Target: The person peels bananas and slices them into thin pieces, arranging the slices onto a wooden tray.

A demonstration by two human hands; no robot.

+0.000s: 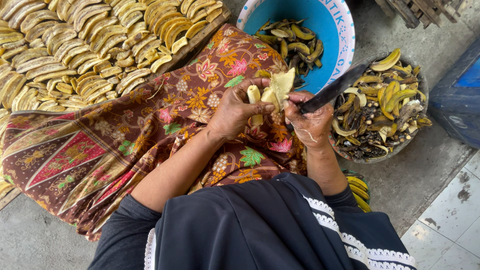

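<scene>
Head view: left hand (235,111) fingers clamped on banana (256,100), long axis upright, peel flared rightward; right hand (310,120) closed on knife (334,89), touching its right side.

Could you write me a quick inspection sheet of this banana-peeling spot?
Surface: patterned batik cloth over the lap, concrete floor below.
Job's things: half-peeled banana; dark knife.
Clutter: blue basin and round tray, both holding peels; peeled bananas laid out in rows.
Hands: left hand grips the banana; right hand grips the knife.
Cables: nothing seen.
Surroundings: white tiles, wooden slats.
</scene>
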